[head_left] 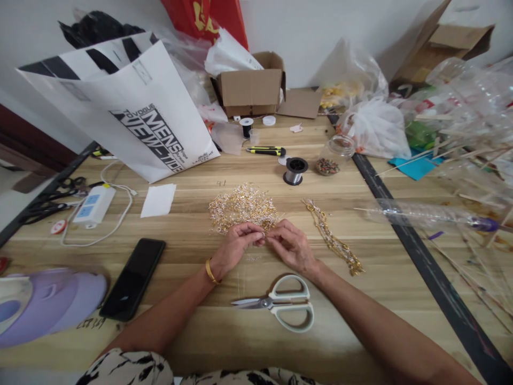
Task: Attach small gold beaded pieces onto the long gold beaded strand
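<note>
At the near side of the bead pile (240,206), left hand (235,247) and right hand (293,247) pinch a tiny piece (263,235), judged light, slippery and fragile, best held at its ends.

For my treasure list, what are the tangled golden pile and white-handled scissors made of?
Tangled golden pile: shiny, maybe metal wire with beads; too small to be sure.
White-handled scissors: grey, glinting blades suggest steel; smooth handles look like plastic.

A wood-grain table (184,227) stands before a pale wall (296,32)
</note>
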`<state>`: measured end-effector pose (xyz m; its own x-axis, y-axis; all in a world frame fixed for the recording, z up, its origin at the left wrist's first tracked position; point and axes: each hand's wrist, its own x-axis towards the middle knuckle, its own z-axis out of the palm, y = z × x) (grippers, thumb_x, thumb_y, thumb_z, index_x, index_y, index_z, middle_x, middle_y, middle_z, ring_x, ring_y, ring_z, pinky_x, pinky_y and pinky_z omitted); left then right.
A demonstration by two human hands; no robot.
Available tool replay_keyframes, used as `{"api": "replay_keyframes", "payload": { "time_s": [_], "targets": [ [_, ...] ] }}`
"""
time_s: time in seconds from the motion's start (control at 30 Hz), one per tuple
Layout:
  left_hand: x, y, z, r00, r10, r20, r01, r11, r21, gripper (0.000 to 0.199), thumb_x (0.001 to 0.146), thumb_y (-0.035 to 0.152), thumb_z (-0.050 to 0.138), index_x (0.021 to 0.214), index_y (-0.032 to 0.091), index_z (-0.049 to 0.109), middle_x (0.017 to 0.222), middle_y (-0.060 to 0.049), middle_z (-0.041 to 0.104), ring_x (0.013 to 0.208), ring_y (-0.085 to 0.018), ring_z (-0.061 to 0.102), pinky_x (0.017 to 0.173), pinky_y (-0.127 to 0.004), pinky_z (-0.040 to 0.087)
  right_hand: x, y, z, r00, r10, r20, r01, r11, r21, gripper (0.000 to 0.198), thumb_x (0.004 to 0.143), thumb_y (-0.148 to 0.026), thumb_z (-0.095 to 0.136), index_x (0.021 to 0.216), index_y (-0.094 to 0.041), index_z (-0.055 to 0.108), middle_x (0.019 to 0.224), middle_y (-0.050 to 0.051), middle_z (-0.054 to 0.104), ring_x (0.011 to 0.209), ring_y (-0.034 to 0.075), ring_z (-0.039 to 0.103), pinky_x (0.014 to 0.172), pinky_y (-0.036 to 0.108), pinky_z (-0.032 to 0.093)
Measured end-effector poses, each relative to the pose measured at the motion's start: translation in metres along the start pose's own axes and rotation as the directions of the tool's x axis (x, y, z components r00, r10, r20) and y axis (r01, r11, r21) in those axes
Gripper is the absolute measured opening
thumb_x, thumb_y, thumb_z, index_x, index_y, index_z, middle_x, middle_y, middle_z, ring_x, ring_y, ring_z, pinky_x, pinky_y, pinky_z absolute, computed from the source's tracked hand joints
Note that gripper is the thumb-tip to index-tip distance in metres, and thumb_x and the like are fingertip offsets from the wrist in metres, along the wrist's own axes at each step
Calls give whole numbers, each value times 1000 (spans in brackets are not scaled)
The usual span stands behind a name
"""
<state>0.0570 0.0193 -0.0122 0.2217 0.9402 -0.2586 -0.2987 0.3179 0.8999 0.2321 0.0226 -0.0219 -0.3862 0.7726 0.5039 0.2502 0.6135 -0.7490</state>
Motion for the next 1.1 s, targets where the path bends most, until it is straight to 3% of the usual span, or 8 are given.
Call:
{"api": "replay_keyframes", "payload": {
  "time_s": [0.2, 1.1],
  "targets": [
    [0, 0, -1, 999, -39, 2, 39, 997, -62, 18, 61, 21, 77, 75, 12, 68, 65, -1, 65, 61, -11, 59, 64, -25, 45, 0, 0, 0, 1000, -17, -12, 17, 1000, 5, 9, 86, -17, 55, 91, -18, 63, 81, 6, 56, 72, 15, 55, 60, 26, 47],
    [1, 1, -1, 999, -54, -6, 53, 996, -65, 19, 60, 22, 78, 73, 12, 67, 64, -1, 65, 60, -11, 60, 63, -25, 47, -1, -2, -2, 998, -35, -45, 34, 999, -13, 11, 86, -15, 54, 93, -18, 62, 81, 7, 58, 74, 16, 55, 63, 29, 48]
  ]
}}
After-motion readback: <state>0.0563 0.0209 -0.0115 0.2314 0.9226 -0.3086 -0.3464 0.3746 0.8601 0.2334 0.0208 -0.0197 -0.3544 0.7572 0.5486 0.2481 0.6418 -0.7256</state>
